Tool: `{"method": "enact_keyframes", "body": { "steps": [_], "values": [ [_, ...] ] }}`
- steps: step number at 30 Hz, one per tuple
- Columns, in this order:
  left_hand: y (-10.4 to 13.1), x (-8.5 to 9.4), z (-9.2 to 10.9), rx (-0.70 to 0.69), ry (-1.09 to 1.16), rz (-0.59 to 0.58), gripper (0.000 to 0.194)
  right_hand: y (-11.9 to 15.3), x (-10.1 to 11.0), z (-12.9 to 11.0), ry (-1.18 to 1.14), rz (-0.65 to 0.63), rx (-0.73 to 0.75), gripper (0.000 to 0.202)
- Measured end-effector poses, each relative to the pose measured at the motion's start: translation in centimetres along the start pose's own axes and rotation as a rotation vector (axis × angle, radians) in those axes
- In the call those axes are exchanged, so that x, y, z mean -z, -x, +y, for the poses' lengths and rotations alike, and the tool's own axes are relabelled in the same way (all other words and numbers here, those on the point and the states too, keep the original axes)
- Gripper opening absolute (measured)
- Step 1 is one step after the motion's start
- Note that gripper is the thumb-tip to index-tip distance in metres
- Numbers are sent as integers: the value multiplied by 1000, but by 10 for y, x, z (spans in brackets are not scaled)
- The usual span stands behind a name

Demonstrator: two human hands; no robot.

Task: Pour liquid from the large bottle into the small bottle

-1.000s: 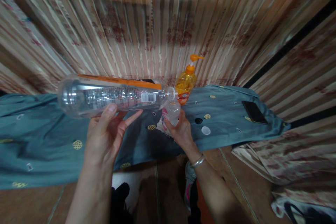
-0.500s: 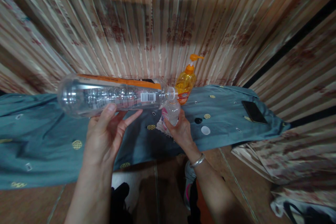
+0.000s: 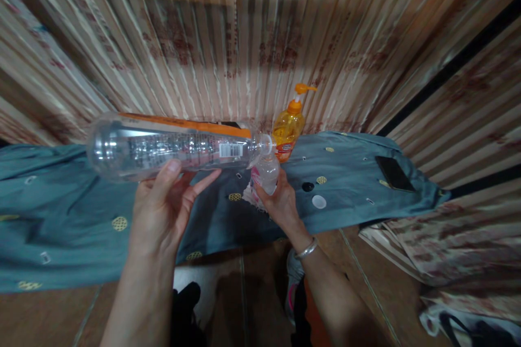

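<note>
A large clear bottle (image 3: 187, 146) with an orange-edged label lies nearly level in my left hand (image 3: 163, 200), its neck toward the right. My thumb rests on its near side and the fingers reach under it. My right hand (image 3: 279, 198) is wrapped round a small clear bottle (image 3: 265, 172) with a pink-marked label, held roughly upright. The big bottle's mouth touches or sits right at the small bottle's top. Just behind them stands a yellow pump bottle (image 3: 288, 130) with an orange pump. A crumpled pale cloth or paper (image 3: 254, 198) is under the small bottle.
On the blue-green cloth (image 3: 345, 168) to the right lie a black cap (image 3: 308, 187), a white cap (image 3: 319, 202) and a dark phone (image 3: 394, 173). A pleated curtain (image 3: 260, 43) hangs behind. Shoes (image 3: 293, 276) show on the tiled floor below.
The large bottle has tilted very slightly, its base end a little farther left. Both hands keep their grips in nearly the same place.
</note>
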State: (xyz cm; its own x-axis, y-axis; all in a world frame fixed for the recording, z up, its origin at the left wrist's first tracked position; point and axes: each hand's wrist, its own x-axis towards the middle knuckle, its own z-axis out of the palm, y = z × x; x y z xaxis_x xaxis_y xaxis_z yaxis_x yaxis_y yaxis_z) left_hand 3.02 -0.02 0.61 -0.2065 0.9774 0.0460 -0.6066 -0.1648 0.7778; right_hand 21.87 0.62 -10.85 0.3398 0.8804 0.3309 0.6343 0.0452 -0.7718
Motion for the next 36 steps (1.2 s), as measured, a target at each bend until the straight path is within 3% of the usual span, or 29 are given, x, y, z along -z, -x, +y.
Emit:
{"method": "enact_keyframes", "body": {
  "steps": [36],
  "values": [
    [2,-2,1,7,-10,10,14,0,0,-1,30,6,-14,63]
  ]
}}
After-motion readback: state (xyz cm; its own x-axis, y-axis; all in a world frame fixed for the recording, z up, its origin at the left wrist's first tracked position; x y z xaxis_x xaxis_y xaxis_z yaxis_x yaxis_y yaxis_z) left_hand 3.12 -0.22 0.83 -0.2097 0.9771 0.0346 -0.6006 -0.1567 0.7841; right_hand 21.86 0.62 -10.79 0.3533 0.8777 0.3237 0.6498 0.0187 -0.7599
